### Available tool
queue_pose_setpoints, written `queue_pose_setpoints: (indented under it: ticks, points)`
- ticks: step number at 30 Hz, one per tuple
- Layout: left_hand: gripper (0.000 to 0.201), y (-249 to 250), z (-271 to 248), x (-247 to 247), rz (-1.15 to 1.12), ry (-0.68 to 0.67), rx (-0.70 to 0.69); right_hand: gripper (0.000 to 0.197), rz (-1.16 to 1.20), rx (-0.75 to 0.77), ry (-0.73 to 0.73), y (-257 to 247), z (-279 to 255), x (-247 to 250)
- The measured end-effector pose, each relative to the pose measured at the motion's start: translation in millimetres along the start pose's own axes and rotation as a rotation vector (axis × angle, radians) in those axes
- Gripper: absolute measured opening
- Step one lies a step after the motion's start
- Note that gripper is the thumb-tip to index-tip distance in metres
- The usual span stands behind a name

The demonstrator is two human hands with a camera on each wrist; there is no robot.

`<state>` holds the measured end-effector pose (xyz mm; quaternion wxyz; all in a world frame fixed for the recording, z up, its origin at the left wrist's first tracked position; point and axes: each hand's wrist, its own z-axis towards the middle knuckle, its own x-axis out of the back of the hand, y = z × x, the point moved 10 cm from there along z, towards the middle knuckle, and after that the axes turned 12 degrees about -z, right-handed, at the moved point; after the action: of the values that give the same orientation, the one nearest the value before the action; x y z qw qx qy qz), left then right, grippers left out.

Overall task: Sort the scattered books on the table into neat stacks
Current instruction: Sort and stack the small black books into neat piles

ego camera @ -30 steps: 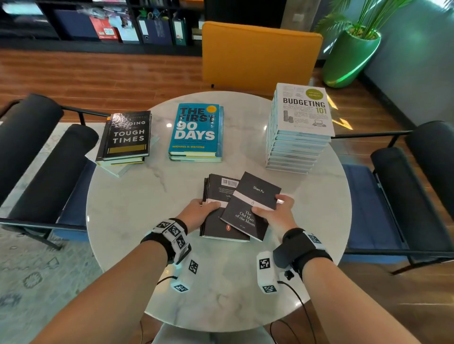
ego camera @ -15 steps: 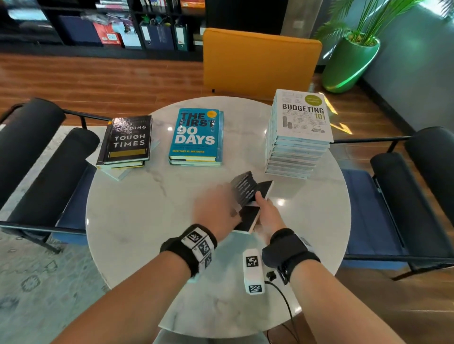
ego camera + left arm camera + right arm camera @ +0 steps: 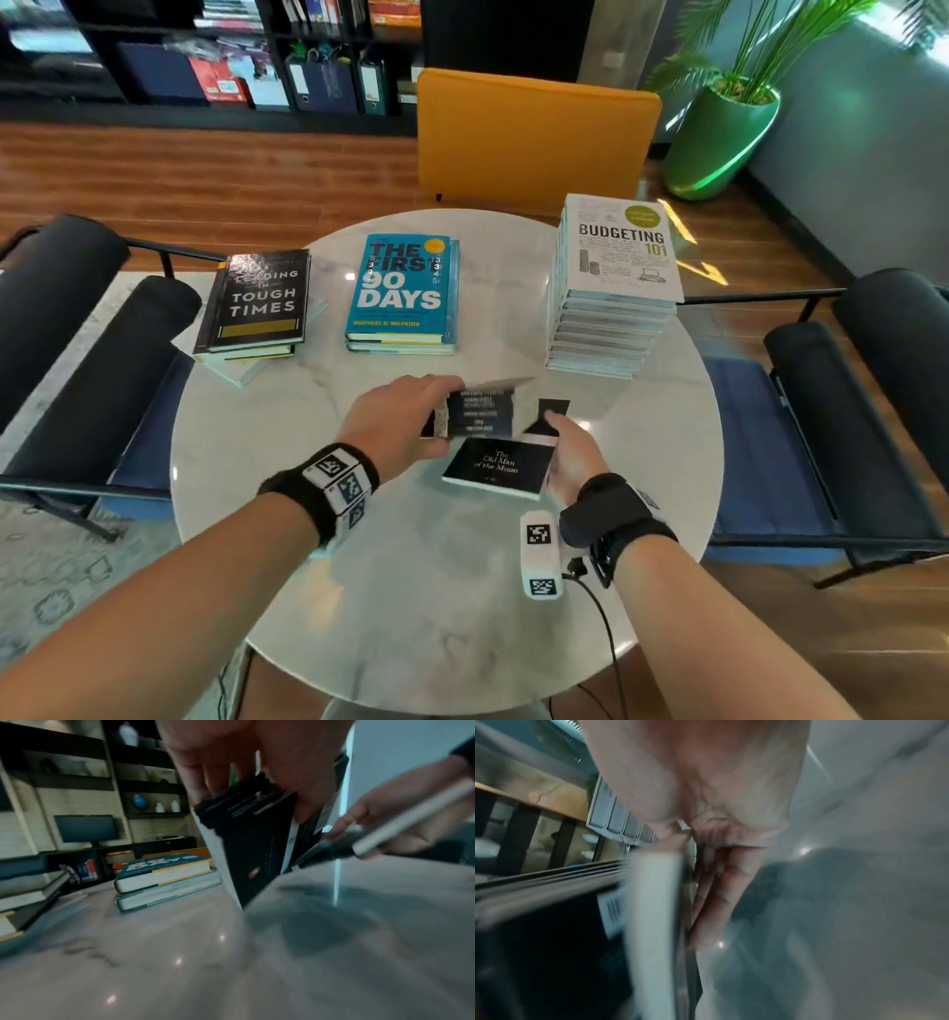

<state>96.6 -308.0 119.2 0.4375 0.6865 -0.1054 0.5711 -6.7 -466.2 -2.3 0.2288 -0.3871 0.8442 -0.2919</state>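
My left hand (image 3: 411,426) grips a bundle of thin black paperbacks (image 3: 480,413), tilted up on edge above the round marble table (image 3: 411,591). In the left wrist view the bundle (image 3: 252,845) stands with its lower corner at the tabletop. My right hand (image 3: 567,452) holds the black book "The Old Man of the Moon" (image 3: 498,465) at its right edge, thumb on the cover, fingers (image 3: 713,902) underneath. That book's white page edge (image 3: 654,912) fills the right wrist view. The two hands are close together, and the bundle hangs just behind the right hand's book.
Three stacks stand at the back of the table: "Leading in Tough Times" (image 3: 262,303) on the left, "The First 90 Days" (image 3: 403,293) in the middle, a tall "Budgeting 101" stack (image 3: 611,298) on the right. Black armchairs (image 3: 77,329) flank the table; an orange chair (image 3: 534,133) stands behind.
The black books lay flat under both hands a second ago. My left hand has lifted its bundle up on edge and swung it right; the right hand now holds its book squared to me.
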Motion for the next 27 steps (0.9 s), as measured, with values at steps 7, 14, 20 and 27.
queue_pose_setpoints:
  ticks: [7,14,20,27]
  points:
    - [0.076,8.5,-17.9,-27.9,-0.191,-0.105,-0.359,0.060,0.045,-0.141,-0.287,10.4,-19.6,-20.7]
    - [0.075,-27.7,-24.2,-24.5,-0.466,0.266,0.099,0.052,0.011,-0.040,-0.260,17.7,-9.9,-19.9]
    - [0.075,-61.5,-36.0,-78.2,-1.269,0.153,0.928,0.041,-0.109,0.159,-0.217,11.4,-7.0,-11.7]
    - [0.049,-79.1,-43.3,-90.6,-1.292,0.055,0.966,0.036,-0.008,0.037,-0.160,39.1,-0.7,1.5]
